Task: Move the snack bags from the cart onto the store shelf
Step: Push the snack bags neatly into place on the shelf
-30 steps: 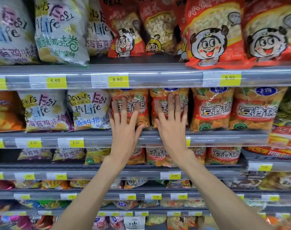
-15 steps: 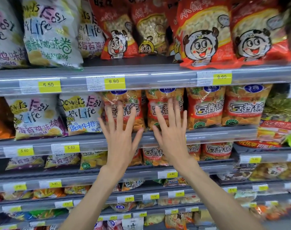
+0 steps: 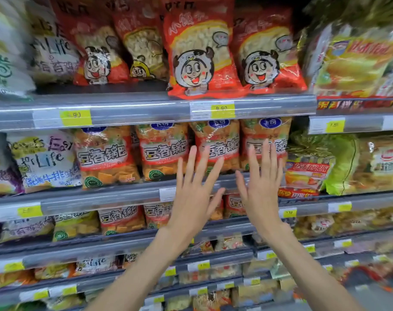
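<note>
I see both hands, left hand [image 3: 194, 194] and right hand [image 3: 261, 189], slid right along the store shelf [image 3: 123, 198], empty, fingers spread, before the orange snack bags [image 3: 215, 147]. Cart not visible; next load pending.

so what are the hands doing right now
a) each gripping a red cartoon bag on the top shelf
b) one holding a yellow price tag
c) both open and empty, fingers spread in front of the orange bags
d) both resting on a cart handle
c: the left hand and right hand are both open with fingers spread, holding nothing, in front of the orange snack bags on the middle shelf.
</note>
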